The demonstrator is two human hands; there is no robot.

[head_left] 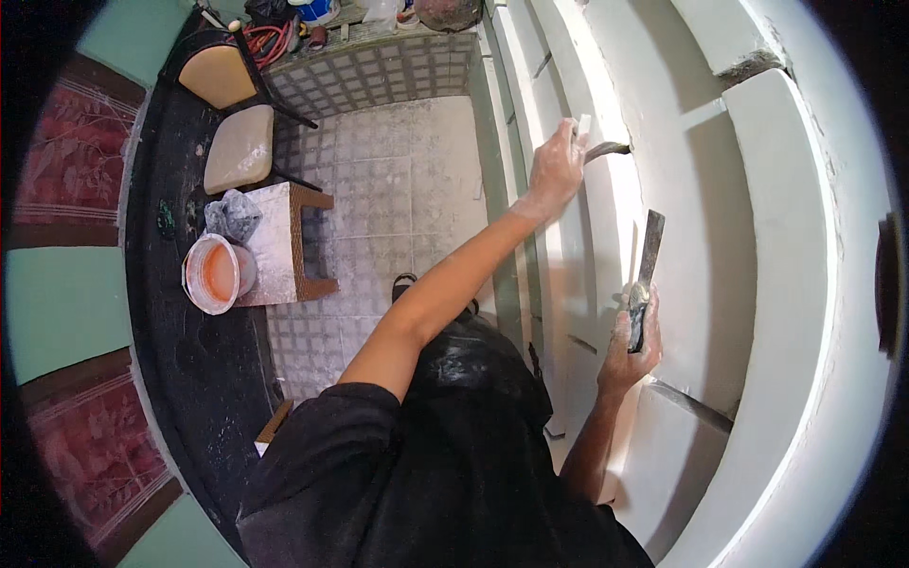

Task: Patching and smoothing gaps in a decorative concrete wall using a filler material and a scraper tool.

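left hand (pixel 556 170), upper centre: fingers gripping small putty knife (pixel 606 149) at white wall (pixel 682 237) | right hand (pixel 632 341), centre right: fingers gripping wide scraper (pixel 648 260)

Putty knife (pixel 648 275) handle hidden in grip

Bright glare on wall, dark fisheye rim.

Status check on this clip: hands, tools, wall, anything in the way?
Left hand up high, gripping a small scraper at the white wall. Right hand lower, holding a putty knife against it. Nothing between hands and wall.
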